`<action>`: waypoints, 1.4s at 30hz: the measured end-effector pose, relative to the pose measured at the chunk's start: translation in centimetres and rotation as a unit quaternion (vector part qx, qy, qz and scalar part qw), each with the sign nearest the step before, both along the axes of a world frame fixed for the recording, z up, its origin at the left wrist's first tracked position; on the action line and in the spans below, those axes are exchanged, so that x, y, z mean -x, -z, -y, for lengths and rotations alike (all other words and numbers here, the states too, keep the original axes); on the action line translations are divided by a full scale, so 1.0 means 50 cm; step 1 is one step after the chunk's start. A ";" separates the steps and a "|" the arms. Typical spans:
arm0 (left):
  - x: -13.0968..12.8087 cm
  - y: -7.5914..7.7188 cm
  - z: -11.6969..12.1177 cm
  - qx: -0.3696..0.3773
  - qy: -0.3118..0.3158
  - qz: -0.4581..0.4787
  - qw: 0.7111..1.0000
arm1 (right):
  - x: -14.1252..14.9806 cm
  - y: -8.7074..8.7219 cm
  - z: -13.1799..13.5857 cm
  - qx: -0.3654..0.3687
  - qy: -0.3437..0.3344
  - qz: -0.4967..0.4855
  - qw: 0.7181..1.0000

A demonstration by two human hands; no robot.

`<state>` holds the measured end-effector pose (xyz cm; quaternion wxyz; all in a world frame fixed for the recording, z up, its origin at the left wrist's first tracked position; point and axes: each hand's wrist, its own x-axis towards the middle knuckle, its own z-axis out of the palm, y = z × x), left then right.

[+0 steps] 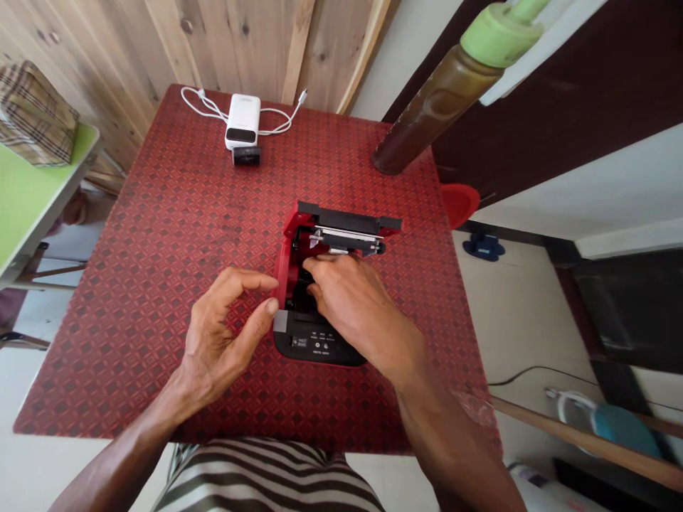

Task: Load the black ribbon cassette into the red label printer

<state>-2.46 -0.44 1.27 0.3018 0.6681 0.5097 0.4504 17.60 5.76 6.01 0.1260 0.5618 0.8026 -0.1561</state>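
A small red and black printer (314,341) sits on the red patterned table (176,235) with its lid (346,217) flipped open. My right hand (352,302) reaches into the open compartment, fingers curled inside it; what they touch is hidden. My left hand (224,331) rests against the printer's left side, thumb on its front left corner, fingers bent and apart, holding nothing.
A white power bank (242,121) with a white cable (200,103) and a small black block (246,156) lie at the table's far edge. A tall brown bottle (442,96) with a green cap stands at the far right corner. A green table (32,192) with a plaid bag stands at left.
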 end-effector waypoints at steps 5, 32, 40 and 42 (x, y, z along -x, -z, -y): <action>-0.002 0.001 -0.001 0.005 0.002 -0.006 1.000 | -0.013 0.017 0.009 0.000 0.009 -0.054 0.999; -0.006 -0.016 -0.054 -0.004 0.014 -0.060 0.998 | -0.112 0.035 0.082 -0.135 -0.100 -0.315 0.934; -0.014 -0.009 -0.045 -0.017 0.030 -0.055 0.998 | -0.107 0.047 0.087 -0.227 -0.055 -0.339 0.911; -0.015 -0.004 -0.044 -0.019 0.017 -0.048 0.999 | -0.107 0.046 0.097 -0.237 -0.048 -0.360 0.901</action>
